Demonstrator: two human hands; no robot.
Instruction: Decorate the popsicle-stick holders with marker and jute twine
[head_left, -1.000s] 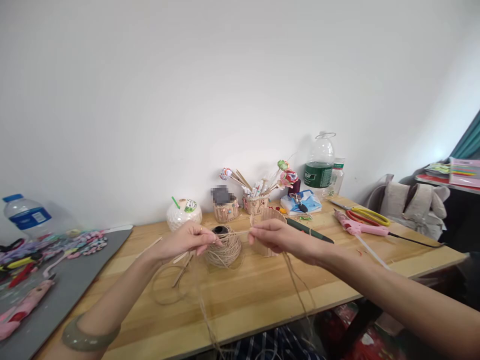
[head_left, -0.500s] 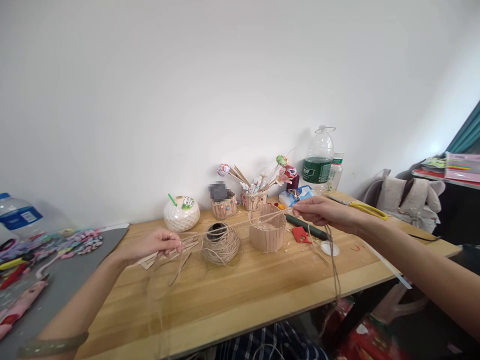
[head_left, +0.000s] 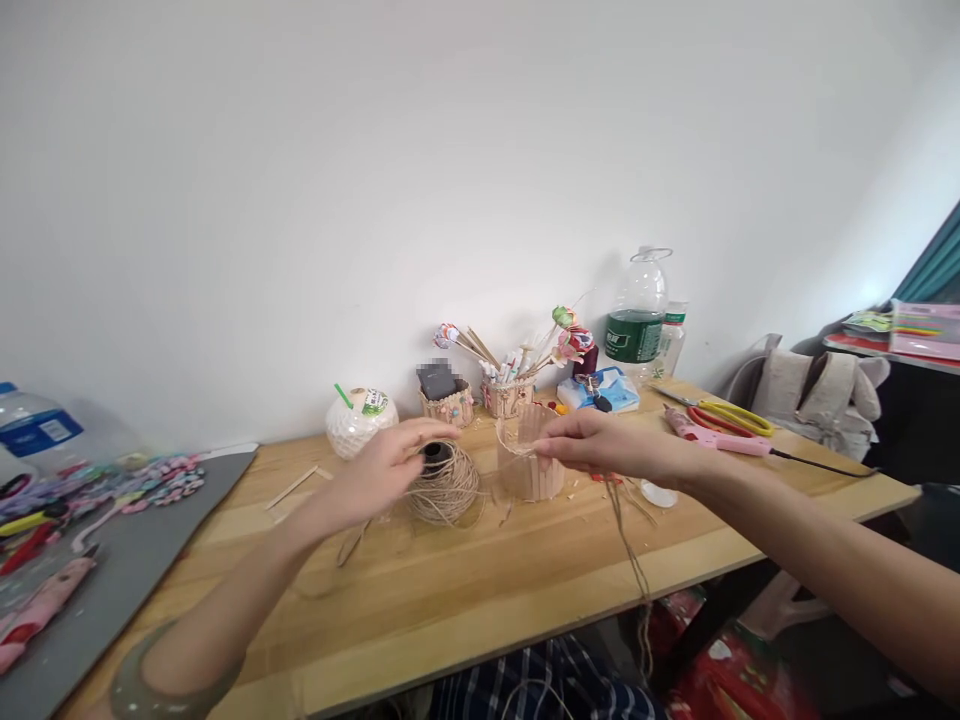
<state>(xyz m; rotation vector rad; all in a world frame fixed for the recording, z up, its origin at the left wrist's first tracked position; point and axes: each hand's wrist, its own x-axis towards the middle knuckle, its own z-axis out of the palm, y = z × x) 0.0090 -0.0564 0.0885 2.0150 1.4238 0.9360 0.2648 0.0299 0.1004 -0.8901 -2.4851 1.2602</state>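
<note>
My right hand (head_left: 589,443) pinches jute twine (head_left: 628,545) in front of a round holder made of flat wooden sticks (head_left: 534,480). From these fingers the loose strands hang down past the table's front edge, and a loop reaches the holder's rim. At the near left of a big twine ball (head_left: 444,500) is my left hand (head_left: 386,462), its fingers stretched out and apart. No strand shows clearly between them. I cannot tell whether the left fingertips touch the ball.
Behind stand a white coconut with a green straw (head_left: 358,420), two decorated stick holders (head_left: 448,405) and a large bottle (head_left: 636,335). Scissors (head_left: 727,418) and a pink glue gun (head_left: 716,440) lie right. A grey mat (head_left: 169,545) with craft pieces is at left.
My left hand has let go of the stretched twine and moved right, up to the ball. My right hand has come left to the holder, still pinching twine, uncovering the glue gun.
</note>
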